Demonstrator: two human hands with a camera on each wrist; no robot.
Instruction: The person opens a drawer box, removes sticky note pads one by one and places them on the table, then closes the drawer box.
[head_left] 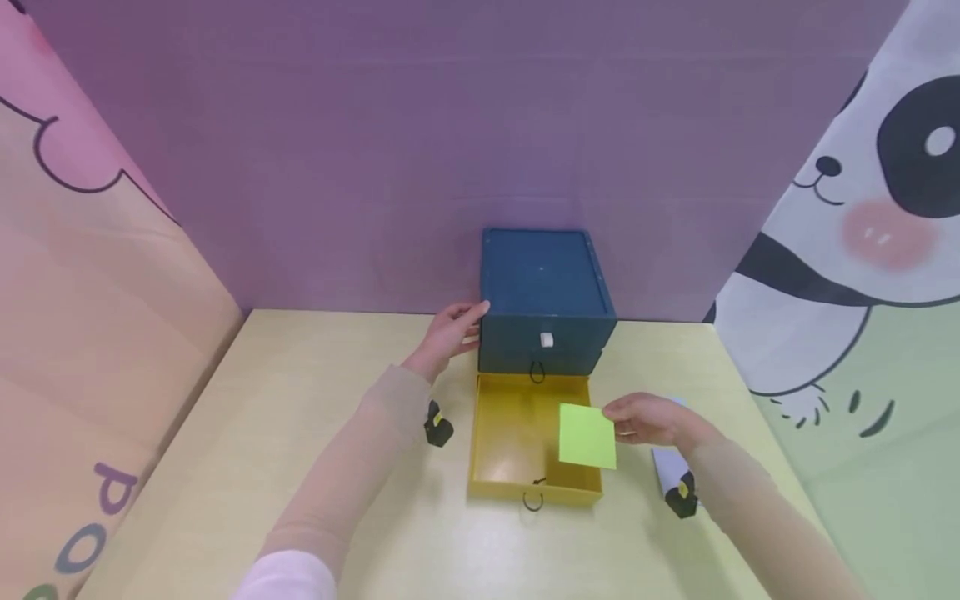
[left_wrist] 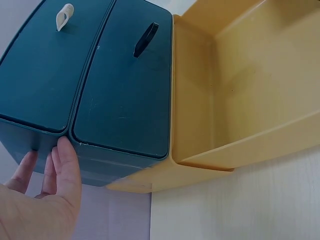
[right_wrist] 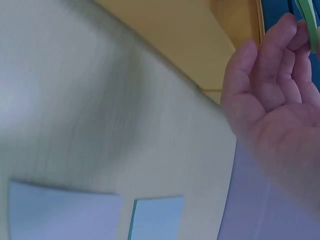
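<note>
A small blue drawer unit [head_left: 547, 271] stands against the back of the table, with its yellow bottom drawer [head_left: 510, 433] pulled out toward me. My left hand [head_left: 446, 337] rests on the unit's left side, thumb at the top edge; in the left wrist view its fingers [left_wrist: 67, 170] lie nearly straight against the blue wall. Over the drawer's right side, my right hand [head_left: 648, 419] pinches a bright green sticky note pad [head_left: 587, 436] by its upper right corner. Only part of the green pad [right_wrist: 308, 25] shows in the right wrist view.
A lavender pad [right_wrist: 65, 212] and a light blue pad [right_wrist: 157, 217] lie on the table at the right, partly hidden by my right forearm in the head view. A purple wall [head_left: 360, 167] rises right behind the unit.
</note>
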